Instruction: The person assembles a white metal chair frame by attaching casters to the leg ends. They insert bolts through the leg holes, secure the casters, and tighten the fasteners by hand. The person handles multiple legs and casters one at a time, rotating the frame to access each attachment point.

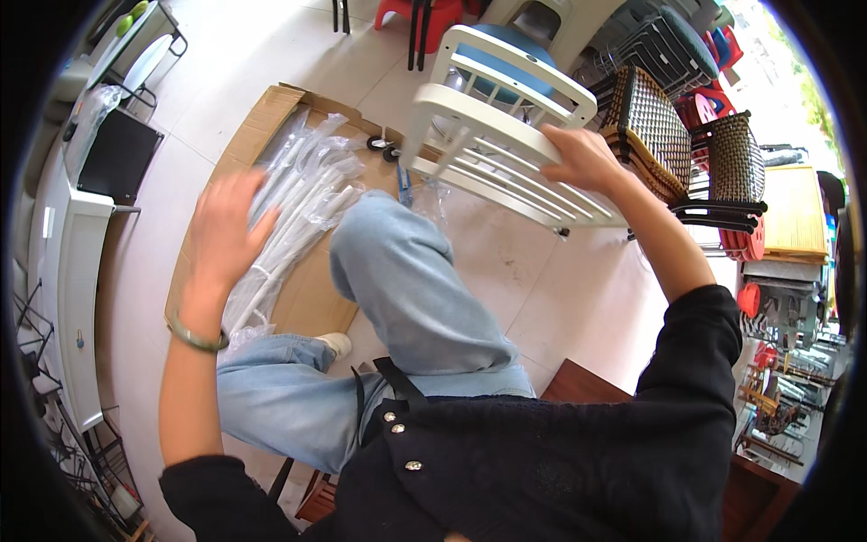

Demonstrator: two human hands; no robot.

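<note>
My right hand [585,161] grips the upper edge of a white slatted rack [519,122] by its right end. Two rounded end panels and rows of thin bars make up the rack, which stands tilted on the floor in front of me. My left hand [226,226] is raised over the left side of an opened cardboard box [316,303], slightly blurred, with thumb and fingers apart and nothing in it. White tubes in clear plastic wrap [302,203] lie in that box. Black caster wheels [382,144] and a blue tool-like item [405,187] sit by its right edge.
Stacked woven chairs [646,135] stand close on the right. A white cabinet [77,298] and a black panel [119,155] line the left. Behind the rack are a blue-seated chair [506,59] and a red stool [433,23]. Brown wood [582,384] lies near my right side.
</note>
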